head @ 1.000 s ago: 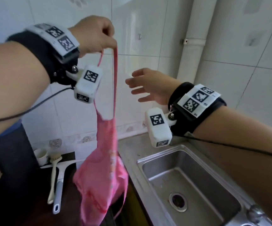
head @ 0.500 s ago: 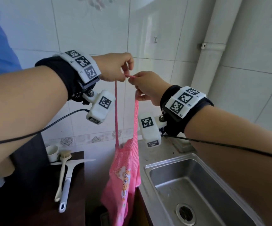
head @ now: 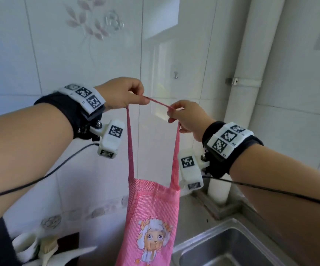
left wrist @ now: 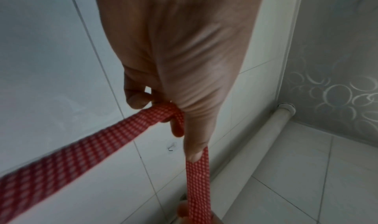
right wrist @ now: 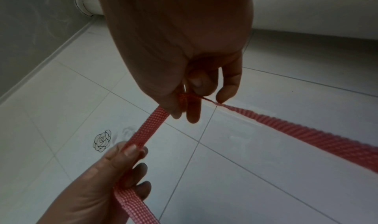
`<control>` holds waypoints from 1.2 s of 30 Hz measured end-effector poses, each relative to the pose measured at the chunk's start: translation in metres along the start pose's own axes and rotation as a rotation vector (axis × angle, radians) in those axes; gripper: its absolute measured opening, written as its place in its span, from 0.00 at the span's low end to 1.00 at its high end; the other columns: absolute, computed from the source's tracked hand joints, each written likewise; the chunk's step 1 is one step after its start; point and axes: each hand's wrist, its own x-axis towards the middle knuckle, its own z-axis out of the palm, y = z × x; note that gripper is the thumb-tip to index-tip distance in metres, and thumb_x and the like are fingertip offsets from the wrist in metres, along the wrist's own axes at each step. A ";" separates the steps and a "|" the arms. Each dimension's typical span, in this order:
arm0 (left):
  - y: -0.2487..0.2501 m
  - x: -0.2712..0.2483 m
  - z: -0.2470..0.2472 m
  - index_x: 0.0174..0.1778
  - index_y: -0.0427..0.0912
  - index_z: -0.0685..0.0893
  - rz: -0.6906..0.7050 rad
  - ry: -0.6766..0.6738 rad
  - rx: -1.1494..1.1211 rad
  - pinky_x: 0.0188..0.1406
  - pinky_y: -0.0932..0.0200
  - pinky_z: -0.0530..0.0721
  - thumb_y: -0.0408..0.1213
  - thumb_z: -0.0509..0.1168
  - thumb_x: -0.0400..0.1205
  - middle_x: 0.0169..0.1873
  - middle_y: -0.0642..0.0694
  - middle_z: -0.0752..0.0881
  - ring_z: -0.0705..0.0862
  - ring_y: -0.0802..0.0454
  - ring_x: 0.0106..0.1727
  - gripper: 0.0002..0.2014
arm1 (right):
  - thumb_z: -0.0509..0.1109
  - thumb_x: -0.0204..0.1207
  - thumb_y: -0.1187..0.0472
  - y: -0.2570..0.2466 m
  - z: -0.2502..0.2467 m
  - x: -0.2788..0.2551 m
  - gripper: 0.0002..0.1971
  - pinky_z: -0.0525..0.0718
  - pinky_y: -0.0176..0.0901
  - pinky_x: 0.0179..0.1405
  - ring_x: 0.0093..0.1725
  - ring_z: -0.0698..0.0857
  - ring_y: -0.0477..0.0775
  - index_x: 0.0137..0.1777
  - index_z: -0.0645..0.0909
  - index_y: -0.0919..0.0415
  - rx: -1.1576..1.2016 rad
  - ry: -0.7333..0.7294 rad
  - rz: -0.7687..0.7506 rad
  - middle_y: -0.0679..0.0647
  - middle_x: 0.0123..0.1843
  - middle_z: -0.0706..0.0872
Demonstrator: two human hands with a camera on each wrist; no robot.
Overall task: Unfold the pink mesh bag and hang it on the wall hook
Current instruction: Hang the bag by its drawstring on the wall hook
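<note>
Two bare hands hold the pink mesh bag (head: 151, 223) up in front of a white tiled wall (head: 59, 64), each pinching the bag's narrow pink woven strap (head: 158, 102). The left hand (head: 123, 94) grips the strap between thumb and curled fingers on one side; the right hand (head: 187, 117) pinches it on the other, so a short stretch of strap runs taut between them. From each hand a length of strap drops straight down to the bag's top edge. The bag hangs unfolded below the hands, its flat face showing a cartoon sheep print (head: 152, 240), its lower end cut off by the bottom of the head view.

A small metal wall hook (head: 176, 74) sits on the tile above and slightly right of the hands, well apart from the strap; nothing hangs on it. In the left wrist view the same hook (left wrist: 171, 147) shows just beyond the left thumb.

To the right stands a white vertical pipe (head: 251, 73) clamped to the wall, and below it a stainless steel sink (head: 232, 246) set in the counter. At lower left lie a white cup (head: 23, 244) and a pale brush (head: 47, 250), both blurred.
</note>
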 end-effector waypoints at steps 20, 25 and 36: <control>-0.022 0.180 0.013 0.55 0.52 0.89 0.326 0.152 0.311 0.59 0.55 0.81 0.34 0.62 0.82 0.55 0.49 0.86 0.85 0.50 0.54 0.13 | 0.73 0.77 0.59 0.011 -0.021 0.198 0.11 0.76 0.42 0.30 0.29 0.75 0.52 0.37 0.75 0.57 0.020 0.418 -0.309 0.49 0.31 0.79; -0.025 0.214 0.038 0.69 0.46 0.82 0.367 0.132 0.502 0.56 0.56 0.77 0.30 0.56 0.83 0.60 0.45 0.80 0.82 0.46 0.56 0.20 | 0.75 0.74 0.61 0.031 -0.027 0.238 0.10 0.81 0.46 0.31 0.30 0.80 0.54 0.35 0.78 0.55 0.005 0.464 -0.314 0.49 0.32 0.81; -0.054 0.235 0.082 0.66 0.44 0.82 0.594 0.342 0.923 0.58 0.48 0.74 0.28 0.59 0.76 0.64 0.48 0.80 0.77 0.43 0.63 0.22 | 0.68 0.71 0.60 0.058 -0.017 0.273 0.09 0.88 0.59 0.39 0.37 0.87 0.66 0.32 0.72 0.51 -0.021 0.512 -0.240 0.56 0.32 0.84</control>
